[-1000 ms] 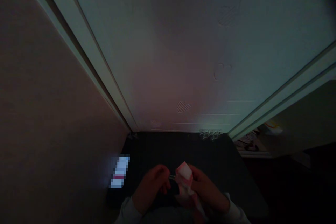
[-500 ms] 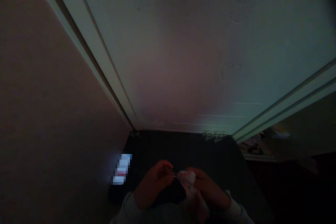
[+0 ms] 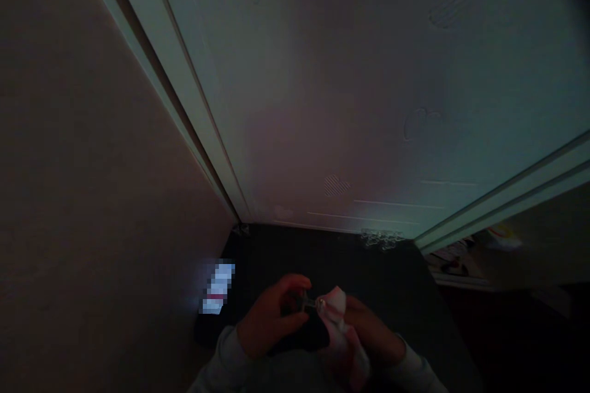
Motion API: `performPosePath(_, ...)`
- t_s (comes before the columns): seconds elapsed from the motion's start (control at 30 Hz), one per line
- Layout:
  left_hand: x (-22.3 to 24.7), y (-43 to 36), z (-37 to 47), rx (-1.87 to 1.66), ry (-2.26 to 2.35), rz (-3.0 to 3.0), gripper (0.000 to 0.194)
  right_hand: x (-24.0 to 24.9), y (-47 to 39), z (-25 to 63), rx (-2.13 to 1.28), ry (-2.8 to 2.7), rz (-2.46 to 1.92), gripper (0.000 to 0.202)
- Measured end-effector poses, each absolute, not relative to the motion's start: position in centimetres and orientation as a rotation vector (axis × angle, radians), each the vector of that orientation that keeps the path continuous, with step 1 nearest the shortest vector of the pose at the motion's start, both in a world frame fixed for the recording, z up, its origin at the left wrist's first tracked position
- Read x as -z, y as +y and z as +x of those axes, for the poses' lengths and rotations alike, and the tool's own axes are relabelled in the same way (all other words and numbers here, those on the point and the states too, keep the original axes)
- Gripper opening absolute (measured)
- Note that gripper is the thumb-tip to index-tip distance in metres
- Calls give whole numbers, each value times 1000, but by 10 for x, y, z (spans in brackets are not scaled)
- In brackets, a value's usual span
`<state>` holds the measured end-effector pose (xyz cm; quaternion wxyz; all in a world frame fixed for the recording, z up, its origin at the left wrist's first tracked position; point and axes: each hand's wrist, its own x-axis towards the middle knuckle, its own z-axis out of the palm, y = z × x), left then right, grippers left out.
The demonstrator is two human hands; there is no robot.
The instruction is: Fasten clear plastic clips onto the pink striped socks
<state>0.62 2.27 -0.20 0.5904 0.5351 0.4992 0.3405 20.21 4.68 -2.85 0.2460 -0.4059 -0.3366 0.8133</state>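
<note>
In dim light, my left hand (image 3: 270,313) curls its thumb and forefinger around the wider end of a small clear, shiny, stemmed piece (image 3: 310,303). It looks like glass, but its exact kind is unclear. The piece's other end meets a pale pinkish-white cloth (image 3: 340,334), which my right hand (image 3: 372,328) grips from the right side. Most of the right fingers are hidden behind the cloth, and its lower part hangs down toward my lap. Both hands are over the near part of a dark tabletop (image 3: 295,252).
Several small clear pieces (image 3: 381,238) stand along the table's back edge, and some more (image 3: 241,230) at its back left corner. A lit phone (image 3: 218,288), blurred out, lies at the left by the wall. Behind rises a white panel (image 3: 341,104) with heart-shaped marks.
The left thumb and forefinger have spread wider around the clear piece, and more of it shows. The cloth's top has risen slightly. The view has shifted a little.
</note>
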Motion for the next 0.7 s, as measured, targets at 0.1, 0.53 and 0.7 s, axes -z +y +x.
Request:
performPosePath(0.1, 6, 25, 9, -795, 1227, 1109, 50, 28, 47, 201, -2219, -878, -1069, 26)
performPosePath(0.53, 13, 24, 15, -740, 1237, 995, 29, 27, 42, 200, -2006, -1124, -1109, 19)
performPosePath(0.7, 17, 25, 18, -737, 1266, 968, 30, 27, 44, 204, -1858, -1192, -1130, 25)
